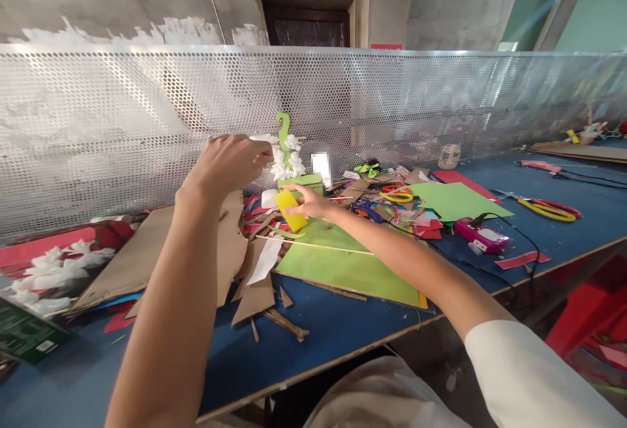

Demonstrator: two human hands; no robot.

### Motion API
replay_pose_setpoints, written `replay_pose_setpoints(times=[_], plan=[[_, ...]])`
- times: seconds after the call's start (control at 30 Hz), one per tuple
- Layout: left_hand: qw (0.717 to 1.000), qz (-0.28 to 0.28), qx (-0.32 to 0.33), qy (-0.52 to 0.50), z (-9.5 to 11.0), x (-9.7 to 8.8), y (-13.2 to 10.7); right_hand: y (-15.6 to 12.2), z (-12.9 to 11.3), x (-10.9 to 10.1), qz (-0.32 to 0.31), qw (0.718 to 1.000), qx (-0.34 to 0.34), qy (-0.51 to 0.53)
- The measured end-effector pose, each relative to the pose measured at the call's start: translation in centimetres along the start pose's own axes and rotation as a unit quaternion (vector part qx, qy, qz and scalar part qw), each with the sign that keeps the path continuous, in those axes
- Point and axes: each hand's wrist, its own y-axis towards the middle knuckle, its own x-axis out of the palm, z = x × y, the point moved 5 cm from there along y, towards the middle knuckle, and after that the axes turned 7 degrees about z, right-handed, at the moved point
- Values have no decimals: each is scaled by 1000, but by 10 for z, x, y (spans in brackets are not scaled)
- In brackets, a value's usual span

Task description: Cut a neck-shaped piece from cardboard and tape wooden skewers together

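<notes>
My right hand [312, 204] grips a small yellow block-like piece [290, 211], perhaps folded card, between thumb and fingers. My left hand [238, 161] is raised to the left, its fingers curled and pinched; whatever they hold is hidden. Just beyond its fingertips are white crumpled paper tufts [288, 161] with a curved green paper strip [283, 131] among them. Behind my right hand stands a green box-like piece [306, 184]. Below my right forearm lies a large green sheet [343, 264], with a thin stick [323, 245] across it.
Cardboard sheets [132, 251] and white tufts [63, 268] lie at left. At right are scissors [543, 208], a glue gun [367, 210], a purple device [482, 237] with cables, and green paper [455, 200]. A perforated metal screen [392, 108] runs along the back of the blue table [318, 349].
</notes>
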Motion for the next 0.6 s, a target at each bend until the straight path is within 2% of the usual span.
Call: replay_pose_setpoints(times=[0.1, 0.17, 0.33, 0.47, 0.6], plan=[[999, 2, 5, 53, 9, 1, 1, 12, 1, 5, 69, 997, 6, -24], [998, -1, 25, 56, 16, 5, 1, 18, 3, 10, 90, 995, 15, -37], [996, 2, 68, 61, 27, 13, 1, 27, 5, 12, 121, 989, 62, -51], [994, 18, 84, 74, 30, 10, 1, 29, 4, 5, 143, 986, 86, -29], [996, 10, 62, 62, 26, 9, 3, 25, 3, 4, 133, 987, 85, -12]])
